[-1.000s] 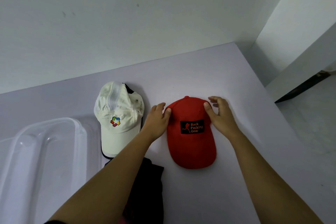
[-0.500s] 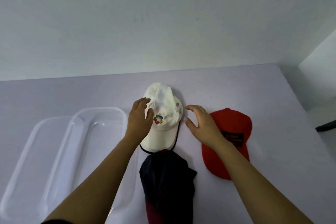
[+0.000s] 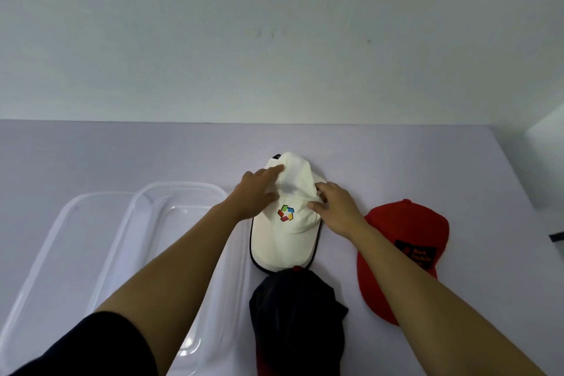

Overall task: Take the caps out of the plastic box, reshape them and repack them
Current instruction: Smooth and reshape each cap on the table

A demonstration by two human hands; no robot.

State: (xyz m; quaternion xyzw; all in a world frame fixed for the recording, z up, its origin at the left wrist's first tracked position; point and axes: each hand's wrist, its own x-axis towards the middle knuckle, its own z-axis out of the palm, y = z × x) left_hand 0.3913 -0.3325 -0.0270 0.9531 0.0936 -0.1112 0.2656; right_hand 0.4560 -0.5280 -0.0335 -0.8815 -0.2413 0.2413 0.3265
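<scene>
A white cap (image 3: 285, 241) with a multicoloured logo lies in the middle of the table, brim toward me. My left hand (image 3: 258, 194) rests on the left side of its crown with fingers stretched over the fabric. My right hand (image 3: 337, 209) pinches the crown's right side between thumb and fingers. A red cap (image 3: 403, 247) with a black patch lies flat to the right, partly behind my right forearm. A crumpled dark cap (image 3: 297, 320) lies just below the white brim. The clear plastic box (image 3: 180, 201) sits on the left.
A clear lid (image 3: 61, 223) lies beside the box at the far left. The pale table (image 3: 122, 156) meets a white wall at the back. Its right edge runs diagonally at the far right.
Both hands left the red cap and moved left onto the white cap. They now hold its crown on both sides. The view swung left.
</scene>
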